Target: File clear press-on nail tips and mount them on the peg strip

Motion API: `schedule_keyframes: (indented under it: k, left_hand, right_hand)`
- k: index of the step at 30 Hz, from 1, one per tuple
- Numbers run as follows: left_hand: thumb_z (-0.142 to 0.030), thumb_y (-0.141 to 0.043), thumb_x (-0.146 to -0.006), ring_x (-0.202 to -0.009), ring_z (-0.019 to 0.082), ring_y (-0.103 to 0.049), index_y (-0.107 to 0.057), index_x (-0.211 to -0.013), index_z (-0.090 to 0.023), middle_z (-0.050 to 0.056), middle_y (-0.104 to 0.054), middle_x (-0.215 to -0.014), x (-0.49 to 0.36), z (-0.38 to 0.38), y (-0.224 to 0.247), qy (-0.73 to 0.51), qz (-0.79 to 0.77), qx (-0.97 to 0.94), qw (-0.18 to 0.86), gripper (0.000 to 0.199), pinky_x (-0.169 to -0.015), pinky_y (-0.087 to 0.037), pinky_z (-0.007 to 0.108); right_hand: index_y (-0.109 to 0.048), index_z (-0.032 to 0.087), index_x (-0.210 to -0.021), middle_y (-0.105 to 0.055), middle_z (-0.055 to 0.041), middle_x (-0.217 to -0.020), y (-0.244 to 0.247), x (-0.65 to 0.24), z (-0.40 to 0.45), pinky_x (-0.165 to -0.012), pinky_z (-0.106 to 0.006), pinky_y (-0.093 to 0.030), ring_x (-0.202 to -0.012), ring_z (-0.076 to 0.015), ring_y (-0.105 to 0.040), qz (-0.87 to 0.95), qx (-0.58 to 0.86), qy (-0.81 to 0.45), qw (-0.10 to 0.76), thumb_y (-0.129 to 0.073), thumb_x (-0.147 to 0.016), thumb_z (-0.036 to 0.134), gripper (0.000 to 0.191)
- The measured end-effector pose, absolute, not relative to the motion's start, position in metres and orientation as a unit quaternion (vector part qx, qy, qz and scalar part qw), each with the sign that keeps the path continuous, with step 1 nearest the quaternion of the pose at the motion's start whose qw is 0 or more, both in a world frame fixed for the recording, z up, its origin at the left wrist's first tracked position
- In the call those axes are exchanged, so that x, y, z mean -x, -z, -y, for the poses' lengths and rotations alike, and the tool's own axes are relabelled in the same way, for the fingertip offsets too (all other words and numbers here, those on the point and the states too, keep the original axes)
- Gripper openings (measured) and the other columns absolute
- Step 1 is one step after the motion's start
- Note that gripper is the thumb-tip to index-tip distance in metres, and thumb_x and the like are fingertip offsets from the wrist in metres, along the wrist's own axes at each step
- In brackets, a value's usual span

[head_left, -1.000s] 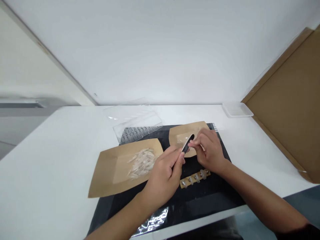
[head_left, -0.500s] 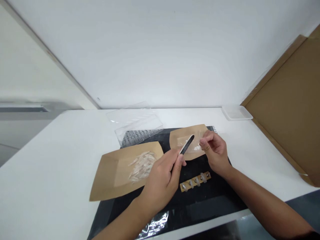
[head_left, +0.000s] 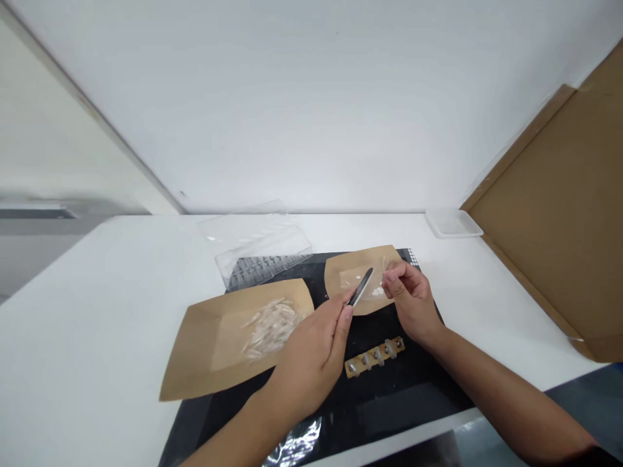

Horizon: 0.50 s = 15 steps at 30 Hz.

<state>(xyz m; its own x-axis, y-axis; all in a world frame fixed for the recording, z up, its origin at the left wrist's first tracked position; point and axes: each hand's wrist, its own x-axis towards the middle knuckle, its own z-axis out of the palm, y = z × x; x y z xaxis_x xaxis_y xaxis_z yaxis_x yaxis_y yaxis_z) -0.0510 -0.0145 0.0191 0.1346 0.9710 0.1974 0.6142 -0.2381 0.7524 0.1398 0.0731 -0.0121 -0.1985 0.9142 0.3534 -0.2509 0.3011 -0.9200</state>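
In my left hand (head_left: 316,347) is a slim nail file (head_left: 361,287), dark on its broad face with a pale edge, its tip pointing up and right. My right hand (head_left: 413,299) pinches a small clear piece (head_left: 384,267) above the smaller cardboard tray (head_left: 335,266), which has clear and white bits in it. Below the hands, a narrow wooden strip (head_left: 374,357) with several clear nail tips on it lies on the black mat (head_left: 384,395). To the left, the larger cardboard tray (head_left: 195,350) holds a pile of clear slivers (head_left: 272,327), partly hidden by my left hand.
Clear plastic boxes (head_left: 263,250) stand behind the larger tray. At the back right sits a shallow translucent container (head_left: 455,224). A big brown cardboard piece (head_left: 559,214) leans along the right edge of the white table (head_left: 97,311).
The view has shifted slightly, moving most things a little left. The file has turned in my left hand, showing more of its dark face. My right hand keeps its pinch.
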Motion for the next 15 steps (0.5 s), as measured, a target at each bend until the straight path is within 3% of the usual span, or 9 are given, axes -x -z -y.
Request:
schedule_keyframes:
  k: [7,10,15]
  left_hand:
    - [-0.035,-0.053,-0.107,-0.106,0.027,-0.075,-0.064,-0.139,-0.022,0.010,-0.077,-0.118,0.055,0.012,-0.013,-0.388,-0.550,-0.724,0.150,0.036,-0.094,-0.062,0.044]
    - [-0.033,-0.057,-0.106,-0.098,0.025,-0.077,-0.066,-0.137,-0.024,0.008,-0.078,-0.113,0.057,0.012,-0.012,-0.412,-0.542,-0.717,0.147,0.034,-0.082,-0.064,0.038]
    - [-0.033,-0.060,-0.105,-0.081,0.021,-0.078,-0.069,-0.137,-0.026,0.006,-0.080,-0.108,0.059,0.013,-0.011,-0.426,-0.539,-0.711,0.148,0.034,-0.069,-0.062,0.031]
  right_hand:
    - [-0.065,0.023,-0.088,-0.061,0.0004,-0.082,0.006,-0.141,-0.068,-0.071,-0.031,-0.048,-0.076,-0.0148,-0.058,0.661,0.294,-0.411,0.554,-0.073,-0.099,0.034,0.018]
    - [-0.069,0.024,-0.096,-0.068,-0.0014,-0.089,0.003,-0.141,-0.066,-0.069,-0.032,-0.050,-0.078,-0.0158,-0.062,0.728,0.281,-0.322,0.535,-0.076,-0.096,0.025,0.007]
    - [-0.072,0.025,-0.102,-0.071,-0.0027,-0.095,-0.002,-0.142,-0.062,-0.063,-0.029,-0.052,-0.080,-0.0156,-0.066,0.759,0.261,-0.290,0.521,-0.075,-0.095,0.017,0.011]
